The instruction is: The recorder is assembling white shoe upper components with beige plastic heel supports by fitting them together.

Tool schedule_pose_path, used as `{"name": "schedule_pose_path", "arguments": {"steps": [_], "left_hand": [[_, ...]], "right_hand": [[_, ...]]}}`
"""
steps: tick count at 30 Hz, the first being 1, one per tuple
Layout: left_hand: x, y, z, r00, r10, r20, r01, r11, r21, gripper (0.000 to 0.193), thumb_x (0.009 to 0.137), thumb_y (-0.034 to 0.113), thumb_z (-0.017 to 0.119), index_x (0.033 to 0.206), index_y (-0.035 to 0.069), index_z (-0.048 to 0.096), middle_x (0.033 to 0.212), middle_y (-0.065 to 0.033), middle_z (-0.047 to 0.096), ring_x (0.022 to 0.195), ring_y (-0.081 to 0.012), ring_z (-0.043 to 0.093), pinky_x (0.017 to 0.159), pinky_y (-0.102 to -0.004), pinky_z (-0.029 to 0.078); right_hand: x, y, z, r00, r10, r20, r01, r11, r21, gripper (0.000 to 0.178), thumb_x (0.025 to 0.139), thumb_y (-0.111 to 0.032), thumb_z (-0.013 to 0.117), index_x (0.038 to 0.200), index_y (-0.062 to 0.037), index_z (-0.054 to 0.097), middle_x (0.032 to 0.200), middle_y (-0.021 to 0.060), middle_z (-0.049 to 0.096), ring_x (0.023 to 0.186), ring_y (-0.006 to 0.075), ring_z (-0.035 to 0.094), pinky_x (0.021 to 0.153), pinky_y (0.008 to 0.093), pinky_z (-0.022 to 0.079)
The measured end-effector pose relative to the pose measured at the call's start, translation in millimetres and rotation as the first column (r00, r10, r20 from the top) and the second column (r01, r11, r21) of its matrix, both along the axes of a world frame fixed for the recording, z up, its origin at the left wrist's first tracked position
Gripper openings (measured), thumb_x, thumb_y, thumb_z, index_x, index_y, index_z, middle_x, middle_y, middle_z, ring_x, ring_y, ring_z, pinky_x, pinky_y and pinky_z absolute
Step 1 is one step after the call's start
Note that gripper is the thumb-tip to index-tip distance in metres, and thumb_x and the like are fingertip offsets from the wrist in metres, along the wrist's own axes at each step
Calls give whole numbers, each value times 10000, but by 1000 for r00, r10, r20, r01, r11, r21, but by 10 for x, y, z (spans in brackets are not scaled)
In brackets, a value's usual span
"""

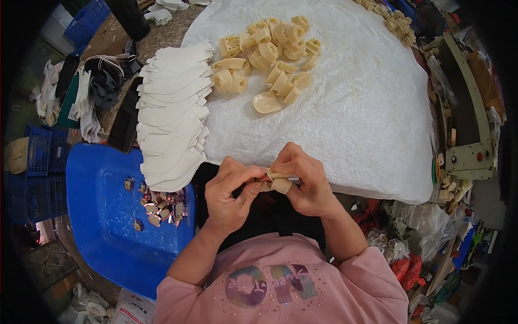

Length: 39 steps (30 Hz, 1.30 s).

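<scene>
Both hands are closed together just off the near edge of the white-covered work surface. My right hand (310,186) grips a small beige curved piece (281,186) between thumb and fingers. From the other side, my left hand (231,195) pinches the same piece at its left end, where a bit of dark red shows. Its exact kind I cannot make out. Farther away lies a loose pile of similar beige curved pieces (266,102), some looped, on the white woven sheet (345,108). To its left, white insole-shaped sheets (172,116) overlap in a long row.
A blue basin (97,216) at my left holds several small brown, shiny-sided pieces (162,208). Blue crates (38,151) and gloves (83,97) are farther left. A greenish metal machine frame (469,156) stands at the right, above bags and scraps (426,221).
</scene>
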<state>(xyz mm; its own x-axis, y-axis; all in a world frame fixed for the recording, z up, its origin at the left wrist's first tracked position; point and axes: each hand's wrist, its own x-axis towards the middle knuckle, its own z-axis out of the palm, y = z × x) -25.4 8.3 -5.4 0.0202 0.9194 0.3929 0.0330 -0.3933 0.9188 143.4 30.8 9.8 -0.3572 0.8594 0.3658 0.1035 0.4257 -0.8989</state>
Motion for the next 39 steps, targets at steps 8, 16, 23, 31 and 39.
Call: {"name": "schedule_pose_path", "arguments": {"steps": [8, 16, 23, 31, 39], "left_hand": [[70, 49, 88, 958, 119, -261, -51, 966, 254, 97, 779, 54, 678, 771, -2, 599, 583, -78, 479, 508, -205, 426, 464, -316, 347], [23, 21, 136, 962, 119, -244, -47, 959, 280, 143, 688, -40, 692, 787, 35, 622, 645, -45, 480, 620, -205, 465, 553, -309, 391], [-213, 54, -18, 916, 325, -235, -244, 916, 317, 209, 674, -101, 676, 802, 53, 618, 733, -47, 471, 702, -210, 465, 611, -295, 397], [32, -67, 160, 992, 127, 7, -124, 950, 287, 226, 708, -121, 632, 854, 48, 604, 836, -88, 531, 791, -226, 543, 663, -311, 446], [65, -82, 127, 943, 141, -302, 10, 893, 450, 238, 633, -89, 653, 850, -14, 586, 898, -133, 587, 765, -250, 592, 599, -324, 440]], "right_hand": [[3, 5, 75, 974, 83, 209, -110, 987, 119, 243, 640, 42, 630, 841, -68, 552, 789, 79, 483, 750, 259, 458, 692, 344, 328], [34, 25, 54, 993, 9, 116, -35, 974, 222, 285, 612, 38, 656, 863, -60, 563, 864, 68, 527, 810, 249, 475, 731, 362, 349], [-62, 12, 257, 974, -69, 218, 11, 966, 257, 285, 688, -46, 713, 943, -42, 587, 970, 92, 594, 852, 282, 520, 796, 389, 406], [-102, -340, -45, 840, -248, -482, -110, 792, -600, 250, 944, -196, 514, 1095, 3, 506, 1014, 91, 605, 941, 131, 568, 848, 297, 470], [-22, -476, 28, 811, -302, -501, -49, 818, -573, 239, 965, -156, 447, 1072, 48, 512, 1050, 143, 594, 935, 189, 602, 824, 327, 505]]}}
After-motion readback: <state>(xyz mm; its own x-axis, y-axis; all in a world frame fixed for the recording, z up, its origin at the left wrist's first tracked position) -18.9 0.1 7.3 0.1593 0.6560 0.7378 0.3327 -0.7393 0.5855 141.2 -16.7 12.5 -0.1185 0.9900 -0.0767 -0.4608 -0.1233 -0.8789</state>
